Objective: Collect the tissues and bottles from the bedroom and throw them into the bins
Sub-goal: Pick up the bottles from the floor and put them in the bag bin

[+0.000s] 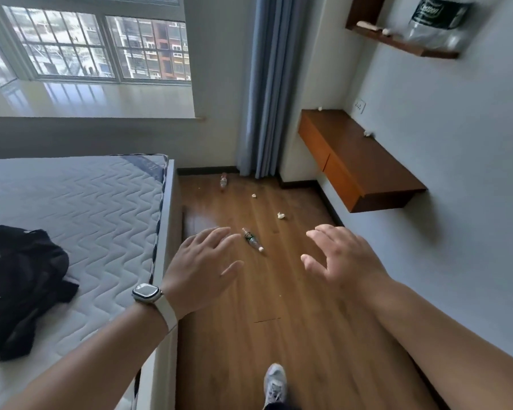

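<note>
Head view, reading left to right: a black garment (pixel 21 285) is lying at the left edge of the bare mattress (pixel 101 208), and beside the mattress's right edge the left hand (pixel 202 267), with a wristwatch (pixel 146 292) on its arm, is hovering over the wooden floor (pixel 249 335) with fingers spread and holding nothing. A far bottle (pixel 223 181) is lying at the floor's far edge near the curtain (pixel 264 84). A near bottle (pixel 252 240) is lying on its side mid-floor, appearing between the two hands but untouched by either. Two floor tissues (pixel 281 215) are resting beyond it. The right hand (pixel 342 258) is likewise reaching forward, fingers loosely parted and empty. Further right, two desk tissues (pixel 367 133) are sitting along the back edge of the wall-mounted desk (pixel 353 155), and a large bottle (pixel 436 22) is standing at the right end of the upper shelf (pixel 397 42), with more pale scraps, probably tissue, at its left end. No bin is showing, so collection is judged to be barely begun. Likely failures: the near bottle, being round and on its side, may roll toward the bed's base if nudged instead of gripped; a shoe (pixel 274 383) stepping forward may kick it; small wads may slip from overloaded hands; and the shelf items, being high and off to one side, may be overlooked.
</note>
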Tool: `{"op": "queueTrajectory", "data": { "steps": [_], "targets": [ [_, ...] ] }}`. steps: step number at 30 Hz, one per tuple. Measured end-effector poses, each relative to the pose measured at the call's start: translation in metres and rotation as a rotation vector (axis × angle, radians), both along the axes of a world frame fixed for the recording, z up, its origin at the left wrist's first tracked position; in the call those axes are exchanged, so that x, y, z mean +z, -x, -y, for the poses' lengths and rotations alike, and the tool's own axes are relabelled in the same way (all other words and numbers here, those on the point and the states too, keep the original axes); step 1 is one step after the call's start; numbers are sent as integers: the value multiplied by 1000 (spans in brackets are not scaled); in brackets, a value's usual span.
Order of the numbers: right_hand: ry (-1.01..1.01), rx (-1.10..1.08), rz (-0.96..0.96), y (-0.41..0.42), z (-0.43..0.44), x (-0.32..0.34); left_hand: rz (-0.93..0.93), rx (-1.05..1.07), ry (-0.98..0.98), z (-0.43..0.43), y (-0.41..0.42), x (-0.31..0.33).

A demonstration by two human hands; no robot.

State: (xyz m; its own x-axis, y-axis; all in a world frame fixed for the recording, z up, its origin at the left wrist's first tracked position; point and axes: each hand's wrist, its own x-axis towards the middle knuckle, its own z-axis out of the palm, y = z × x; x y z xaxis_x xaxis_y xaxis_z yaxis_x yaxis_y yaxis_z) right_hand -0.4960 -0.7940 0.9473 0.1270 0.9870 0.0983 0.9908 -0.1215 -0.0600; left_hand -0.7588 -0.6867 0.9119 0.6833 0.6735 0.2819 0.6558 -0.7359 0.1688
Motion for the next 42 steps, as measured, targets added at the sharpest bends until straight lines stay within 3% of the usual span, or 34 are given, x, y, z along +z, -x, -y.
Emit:
{"op": "queueTrajectory", "data": {
  "steps": [6, 19, 29, 42],
  "targets": [
    [65, 7, -19, -34, -59, -30, -60, 7, -1, -56, -34, -16],
    [86, 83, -81, -154, -231, -30, -136, 85, -30, -203, -143, -9],
    [155, 62, -108, -159, -316, -63, -172, 44, -7, -308, -159, -38],
    [245, -121, -83, -128, -499, -77, -122, -84, 84, -533, -135, -72]
  ]
}}
